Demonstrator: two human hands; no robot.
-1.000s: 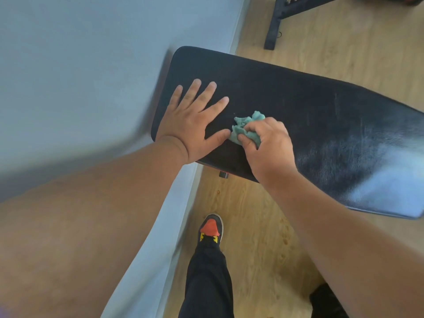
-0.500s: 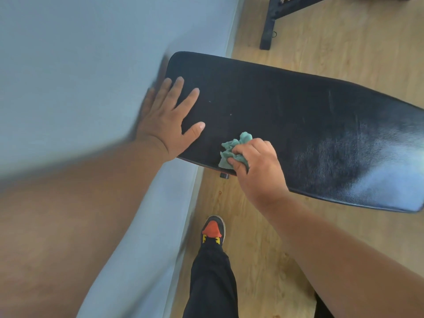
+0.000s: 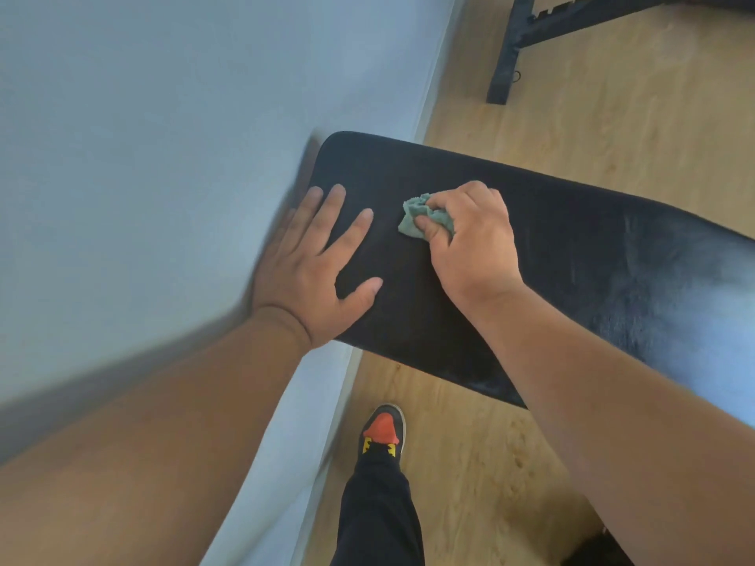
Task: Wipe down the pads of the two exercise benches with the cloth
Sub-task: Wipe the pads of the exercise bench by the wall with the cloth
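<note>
teal cloth (image 3: 425, 217) bunched in right hand (image 3: 470, 243), mid-pad (image 3: 592, 255).

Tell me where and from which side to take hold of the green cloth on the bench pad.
Grip the bunched middle of the cloth from above, as the right hand does: it lies crumpled on the flat pad, so curled fingers can gather its folds. Its free corner points toward the left hand, which lies flat on the pad.

Head view, steeply down, close.
</note>
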